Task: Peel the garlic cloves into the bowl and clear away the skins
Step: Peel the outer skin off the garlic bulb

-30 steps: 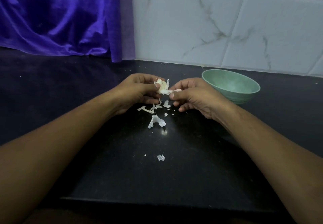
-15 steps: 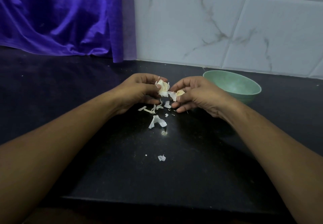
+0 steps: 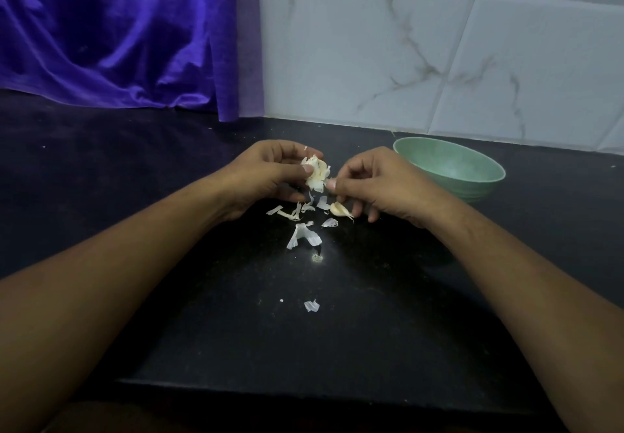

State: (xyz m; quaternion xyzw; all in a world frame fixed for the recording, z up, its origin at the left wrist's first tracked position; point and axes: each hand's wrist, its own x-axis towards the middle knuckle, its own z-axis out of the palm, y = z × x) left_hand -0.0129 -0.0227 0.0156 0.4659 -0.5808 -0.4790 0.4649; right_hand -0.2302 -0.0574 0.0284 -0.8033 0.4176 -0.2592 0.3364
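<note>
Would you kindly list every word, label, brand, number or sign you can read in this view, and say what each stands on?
None: no readable text shows anywhere in this view.
The green bowl is plain.
The tiled wall bears only grey veining.
The purple cloth, the black counter, the garlic and the skins carry no lettering or marks.

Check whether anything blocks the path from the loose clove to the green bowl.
Only the right hand: its curled fingers sit between the clove and the bowl. No other object shows along that path.
</note>
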